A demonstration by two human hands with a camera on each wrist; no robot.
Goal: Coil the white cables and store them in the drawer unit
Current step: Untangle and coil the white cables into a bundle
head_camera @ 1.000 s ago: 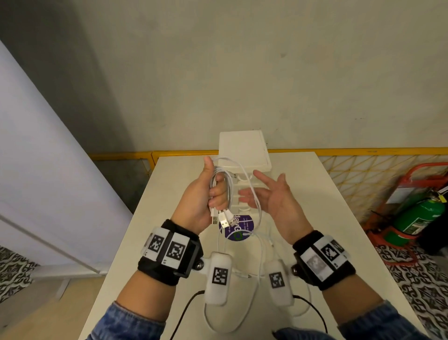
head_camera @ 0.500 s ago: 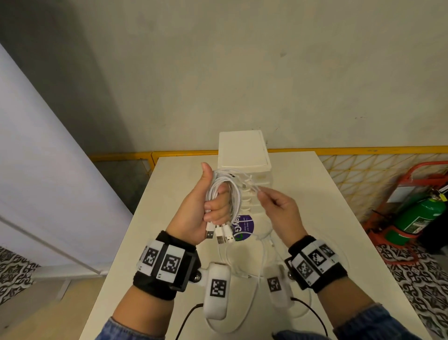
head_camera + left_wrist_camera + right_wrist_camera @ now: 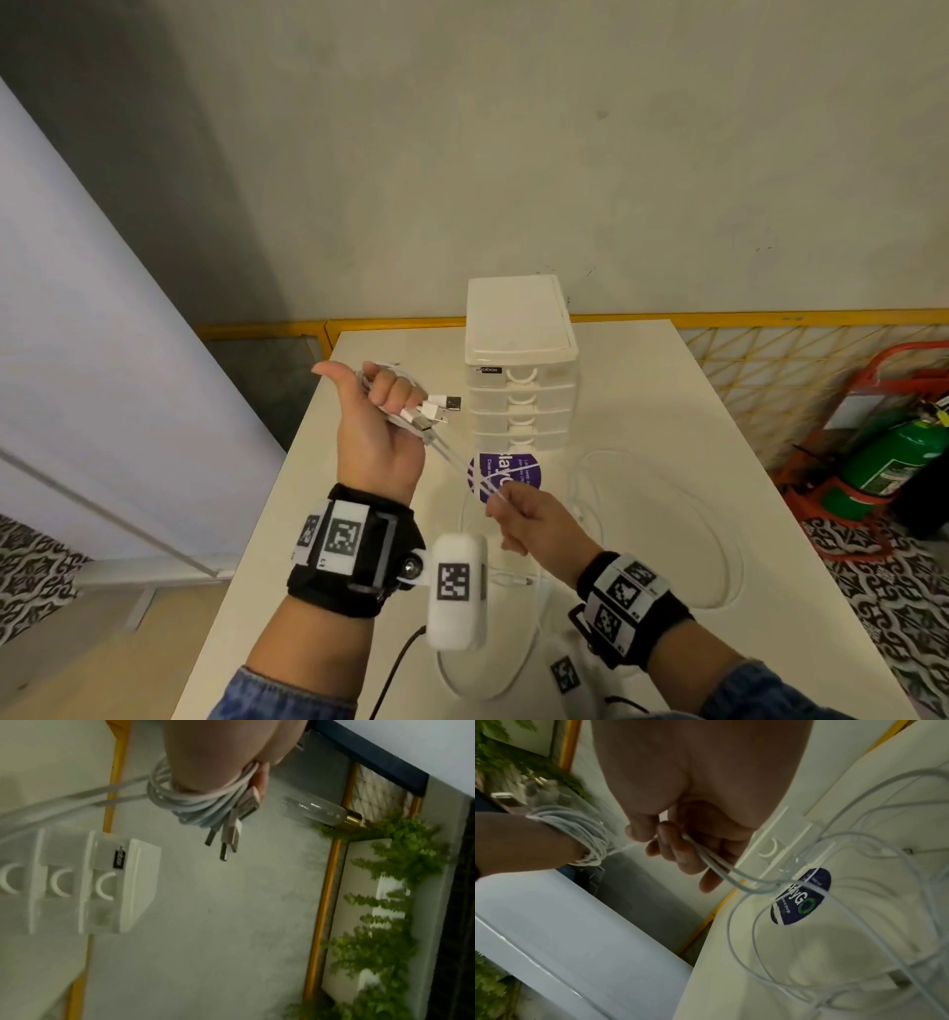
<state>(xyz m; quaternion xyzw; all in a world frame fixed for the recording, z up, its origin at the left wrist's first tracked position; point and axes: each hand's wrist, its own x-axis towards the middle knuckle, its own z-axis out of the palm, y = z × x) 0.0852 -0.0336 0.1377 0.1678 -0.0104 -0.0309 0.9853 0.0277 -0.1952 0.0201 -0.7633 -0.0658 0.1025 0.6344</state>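
My left hand [image 3: 380, 411] is raised left of the white drawer unit [image 3: 521, 360], fingers curled round a coil of white cables [image 3: 195, 805] wound about them. Their USB plugs [image 3: 436, 411] stick out to the right. From the coil, taut strands run down to my right hand [image 3: 518, 514], which pinches them [image 3: 700, 850] above the table [image 3: 719, 411]. The loose remainder of the cables [image 3: 642, 514] lies in wide loops on the table on the right. All drawers of the drawer unit [image 3: 85, 882] look closed.
A round purple sticker [image 3: 506, 475] lies on the table in front of the drawer unit. A green fire extinguisher [image 3: 893, 457] in a red stand sits on the floor to the right. A yellow rail [image 3: 770, 316] runs behind the table.
My left hand swung out to the left and turned, so the plugs now point right. My right hand dropped toward me, pulling the strands taut.
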